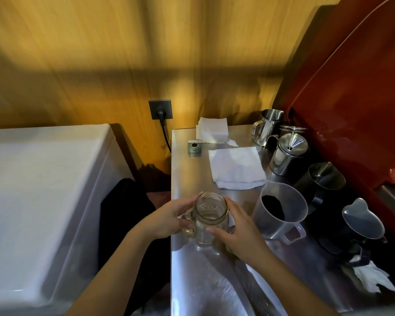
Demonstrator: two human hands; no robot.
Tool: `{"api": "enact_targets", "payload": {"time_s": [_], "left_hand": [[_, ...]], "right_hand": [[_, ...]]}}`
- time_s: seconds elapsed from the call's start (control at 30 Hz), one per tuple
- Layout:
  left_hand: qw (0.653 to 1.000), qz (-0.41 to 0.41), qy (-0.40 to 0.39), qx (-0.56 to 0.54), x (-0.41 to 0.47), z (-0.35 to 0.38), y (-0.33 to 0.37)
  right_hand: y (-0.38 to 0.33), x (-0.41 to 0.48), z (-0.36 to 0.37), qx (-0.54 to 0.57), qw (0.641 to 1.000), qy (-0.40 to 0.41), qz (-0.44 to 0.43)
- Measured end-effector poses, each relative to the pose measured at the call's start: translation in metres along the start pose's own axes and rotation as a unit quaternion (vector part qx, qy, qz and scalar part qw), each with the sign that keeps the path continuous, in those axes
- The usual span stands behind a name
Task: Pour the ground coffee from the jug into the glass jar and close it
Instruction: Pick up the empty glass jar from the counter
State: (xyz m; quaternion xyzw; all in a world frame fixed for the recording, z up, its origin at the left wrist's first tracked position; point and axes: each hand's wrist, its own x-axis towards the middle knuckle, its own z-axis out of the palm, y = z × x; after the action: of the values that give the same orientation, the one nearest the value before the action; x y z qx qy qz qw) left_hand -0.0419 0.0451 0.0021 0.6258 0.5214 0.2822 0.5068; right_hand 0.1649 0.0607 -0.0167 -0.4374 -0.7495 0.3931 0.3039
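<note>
Both hands grip the glass jar (pixel 209 218): the left hand (pixel 167 221) is wrapped around its left side at the handle, fingers curled closed on the glass, and the right hand (pixel 235 229) is cupped against its right side with the thumb laid across the front. The jar stands upright on the steel counter (pixel 185 156), near the left edge, mouth open and uncovered, interior empty. The clear plastic jug (pixel 279 210) stands just to the right of the jar, apart from the right hand, tilted toward the camera view, with dark ground coffee (pixel 273 207) in its base. Behind the jar lies a folded white cloth (pixel 236 167). Several steel pitchers (pixel 287 153) line the counter's right side.
</note>
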Motion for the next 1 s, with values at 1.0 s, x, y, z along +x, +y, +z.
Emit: {"api": "enact_targets", "payload": {"time_s": [1.0], "left_hand": [[0.983,0.005,0.180,-0.044,-0.008,0.046,-0.021]], "right_hand": [[-0.010,-0.013,-0.001,-0.051,0.998,0.014,0.042]]}}
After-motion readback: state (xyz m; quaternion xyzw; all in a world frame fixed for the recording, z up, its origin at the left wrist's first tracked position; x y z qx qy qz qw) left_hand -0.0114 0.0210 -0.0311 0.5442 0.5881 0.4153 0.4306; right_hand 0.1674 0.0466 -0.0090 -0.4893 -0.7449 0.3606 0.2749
